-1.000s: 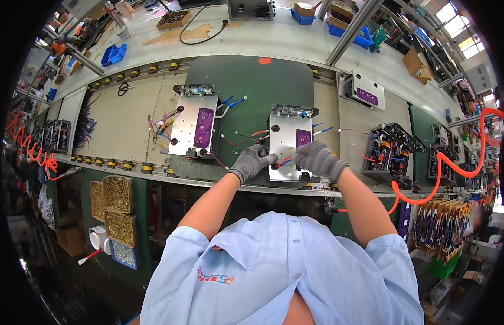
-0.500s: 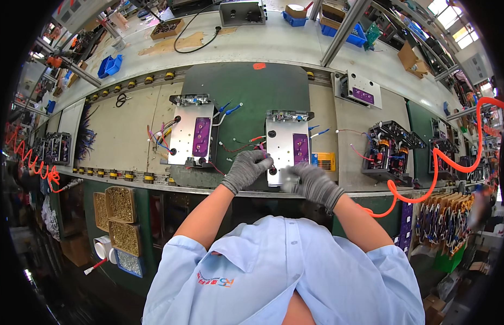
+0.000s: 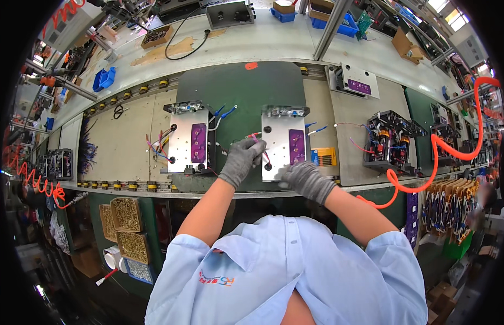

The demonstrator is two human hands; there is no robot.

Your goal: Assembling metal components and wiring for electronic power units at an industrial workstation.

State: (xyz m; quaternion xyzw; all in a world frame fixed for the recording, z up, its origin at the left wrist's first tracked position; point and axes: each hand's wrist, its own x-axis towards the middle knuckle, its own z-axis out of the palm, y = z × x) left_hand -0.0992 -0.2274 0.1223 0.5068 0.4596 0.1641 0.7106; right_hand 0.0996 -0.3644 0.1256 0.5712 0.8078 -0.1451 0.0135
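A silver metal housing (image 3: 278, 149) with a purple panel (image 3: 296, 145) stands in front of me on a dark green board (image 3: 241, 86). My left hand (image 3: 242, 161), in a grey knit glove, is closed in a pinch on thin red and pink wires (image 3: 255, 137) at the housing's left side. The fingertips partly hide the wires. My right hand (image 3: 306, 181), gloved alike, has bent fingers against the near right corner of the housing. To the left stands a second metal housing (image 3: 188, 143) with a purple panel and loose coloured wires.
A yellow-orange pack (image 3: 324, 156) lies right of the nearer housing. Further right are a metal plate unit (image 3: 354, 81), a black assembly with coils (image 3: 393, 142) and an orange coiled hose (image 3: 441, 149). Trays of screws (image 3: 132, 246) sit at the lower left. Scissors (image 3: 119, 111) lie far left.
My left hand has risen slightly, pulling at the wires. My right hand has shifted down a little at the housing's corner. The whole view has shifted slightly.
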